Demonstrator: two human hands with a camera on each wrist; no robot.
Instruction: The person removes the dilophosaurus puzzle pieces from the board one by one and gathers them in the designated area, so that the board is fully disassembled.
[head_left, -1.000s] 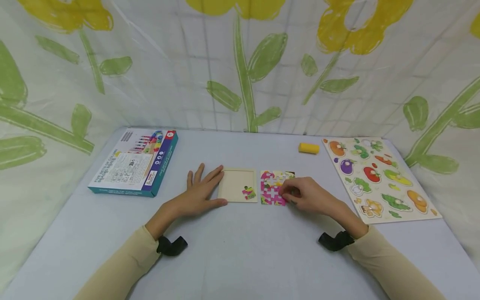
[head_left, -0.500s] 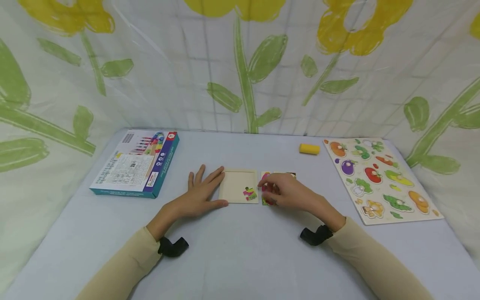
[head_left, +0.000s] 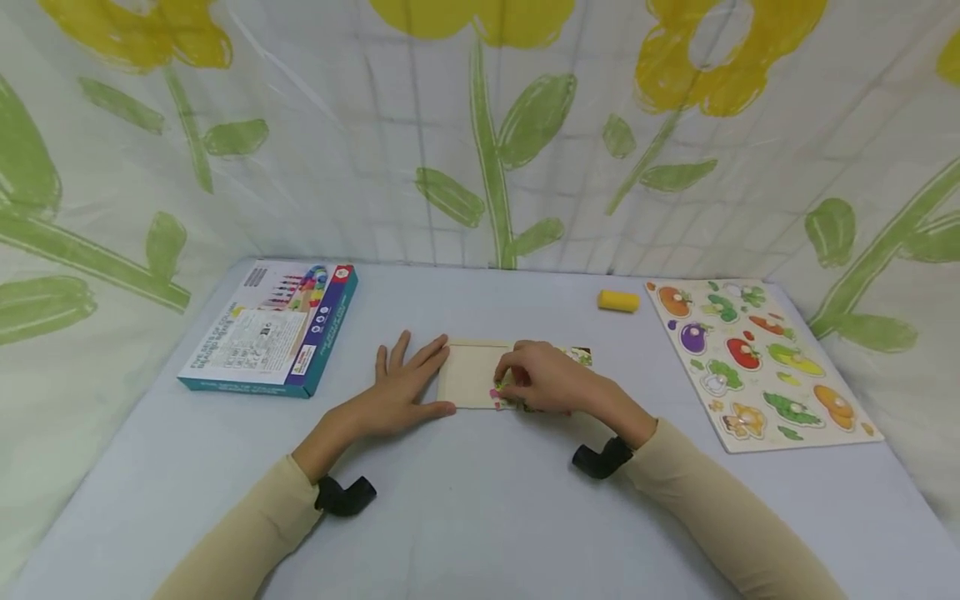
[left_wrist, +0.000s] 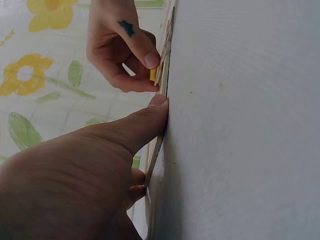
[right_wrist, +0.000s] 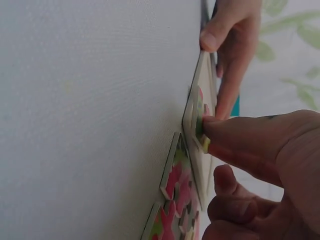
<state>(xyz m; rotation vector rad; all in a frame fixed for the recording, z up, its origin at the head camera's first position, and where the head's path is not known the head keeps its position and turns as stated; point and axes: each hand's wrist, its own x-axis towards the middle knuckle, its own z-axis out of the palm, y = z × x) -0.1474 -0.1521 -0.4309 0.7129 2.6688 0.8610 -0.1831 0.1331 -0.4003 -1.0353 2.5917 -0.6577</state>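
Note:
My left hand (head_left: 393,392) lies with spread fingers at the left edge of a small square wooden puzzle tray (head_left: 468,371); its thumb (left_wrist: 145,120) touches the near edge. Over the tray's lower right corner, my right hand (head_left: 555,379) pinches a jigsaw piece (right_wrist: 199,125) between thumb and index finger. Pink and green pieces (head_left: 495,396) show in that corner, partly behind the fingers. Just right of the tray lies a group of pink, green and yellow jigsaw pieces (right_wrist: 176,175), mostly covered by the right hand in the head view.
At the left stands a flat boxed set (head_left: 262,333) with teal sides. A yellow block (head_left: 618,301) lies at the back right. Farther right is a vegetable peg-puzzle board (head_left: 757,358). A flower-patterned sheet (head_left: 337,150) hangs behind the table (head_left: 465,517).
My right hand has moved left from the group of jigsaw pieces to the tray's lower right corner, with a piece between its fingers. The left hand has stayed at the tray.

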